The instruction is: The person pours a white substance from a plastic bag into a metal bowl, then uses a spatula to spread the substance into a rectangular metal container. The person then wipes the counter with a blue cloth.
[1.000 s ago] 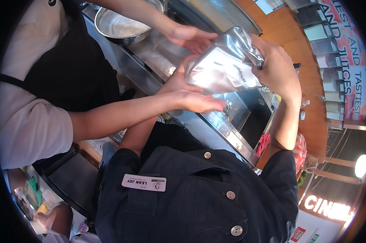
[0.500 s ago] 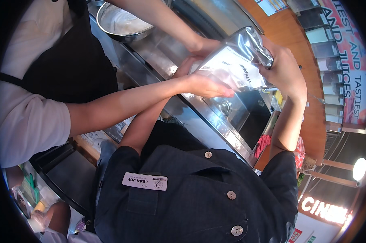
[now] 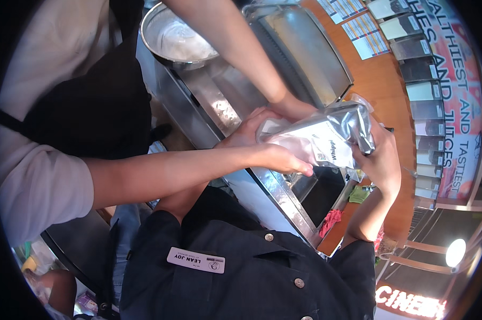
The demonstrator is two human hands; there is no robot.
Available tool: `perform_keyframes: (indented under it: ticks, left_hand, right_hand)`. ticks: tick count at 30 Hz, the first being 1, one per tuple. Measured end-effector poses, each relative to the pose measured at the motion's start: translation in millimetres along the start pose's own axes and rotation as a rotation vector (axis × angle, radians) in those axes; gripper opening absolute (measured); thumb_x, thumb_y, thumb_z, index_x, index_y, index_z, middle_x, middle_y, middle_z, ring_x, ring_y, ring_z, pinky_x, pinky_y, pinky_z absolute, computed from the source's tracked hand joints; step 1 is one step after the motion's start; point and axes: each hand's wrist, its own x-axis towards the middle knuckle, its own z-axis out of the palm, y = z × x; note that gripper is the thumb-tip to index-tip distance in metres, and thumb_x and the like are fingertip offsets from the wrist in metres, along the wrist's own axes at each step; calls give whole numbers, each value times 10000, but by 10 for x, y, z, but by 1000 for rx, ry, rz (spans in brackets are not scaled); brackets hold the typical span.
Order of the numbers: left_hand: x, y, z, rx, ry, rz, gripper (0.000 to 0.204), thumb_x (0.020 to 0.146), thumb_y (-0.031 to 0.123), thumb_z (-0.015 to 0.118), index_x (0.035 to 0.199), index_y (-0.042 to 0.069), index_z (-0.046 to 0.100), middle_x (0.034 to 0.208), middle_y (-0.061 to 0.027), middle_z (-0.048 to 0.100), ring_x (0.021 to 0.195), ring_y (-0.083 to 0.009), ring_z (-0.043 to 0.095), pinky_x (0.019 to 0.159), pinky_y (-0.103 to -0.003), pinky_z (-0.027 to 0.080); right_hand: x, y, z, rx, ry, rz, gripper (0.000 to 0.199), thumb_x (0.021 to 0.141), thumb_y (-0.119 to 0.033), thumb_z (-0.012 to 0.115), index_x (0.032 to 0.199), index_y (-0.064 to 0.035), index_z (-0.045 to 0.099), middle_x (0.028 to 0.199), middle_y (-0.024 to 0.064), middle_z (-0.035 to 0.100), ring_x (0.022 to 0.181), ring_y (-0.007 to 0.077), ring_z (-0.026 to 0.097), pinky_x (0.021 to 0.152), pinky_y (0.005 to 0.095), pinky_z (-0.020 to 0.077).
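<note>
By the counter (image 3: 202, 92), a co-worker (image 3: 86, 101) is standing at your left, near a bowl (image 3: 190, 65). The bag (image 3: 318, 137) is hovering over the counter: your right hand (image 3: 382, 162) is gripping its silver end; your left hand (image 3: 246, 130) is lying at the other, grip too hidden to tell.

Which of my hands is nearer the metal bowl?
Left. Your left hand, by the left end of the silver bag, is right of the metal bowl; your right hand, gripping the bag's right end, is farther right.
</note>
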Motion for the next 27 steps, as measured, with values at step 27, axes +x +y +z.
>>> perform_keyframes:
  ticks: [27]
  left_hand:
    - [49, -593, -73, 52, 199, -37, 774, 548, 435, 816, 1115, 22, 489, 1116, -105, 509, 1071, -217, 495, 953, -346, 369]
  right_hand:
    - [103, 49, -123, 32, -59, 57, 497, 636, 46, 629, 1125, 9, 547, 801, 116, 638, 705, 175, 615, 697, 298, 479]
